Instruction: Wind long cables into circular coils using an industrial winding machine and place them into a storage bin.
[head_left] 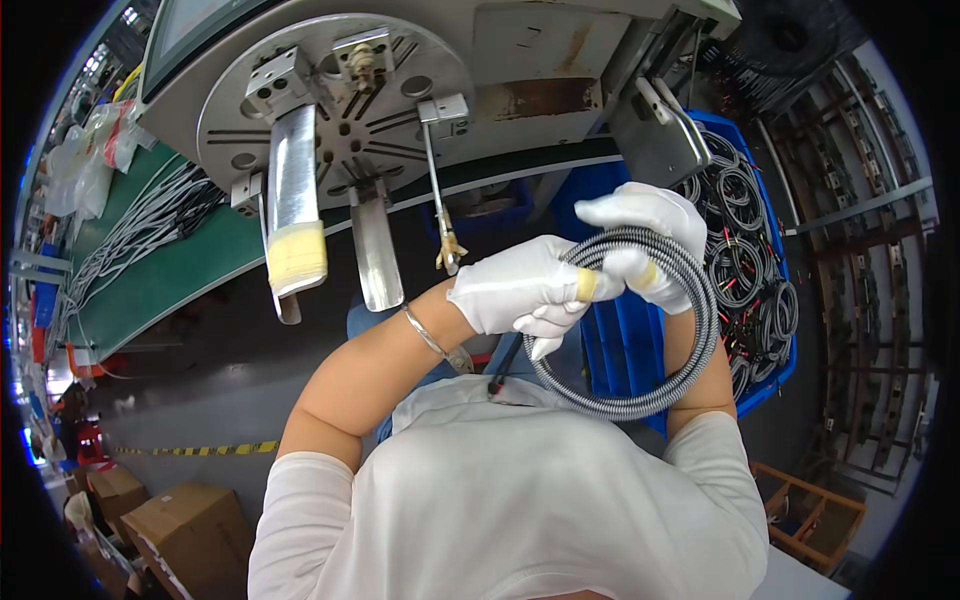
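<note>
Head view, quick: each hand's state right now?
Left hand: closed, holding the coiled grey cable.
Right hand: curled around that same coiled grey cable.

Left hand, right hand (both white-gloved) hold coiled grey cable.

A green table stands over a grey floor.

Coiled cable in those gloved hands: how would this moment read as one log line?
Grey coiled cable: looped | Left hand: gloved, holding it | Right hand: gloved, holding it | Blue bin: at right, cable coils inside
</note>
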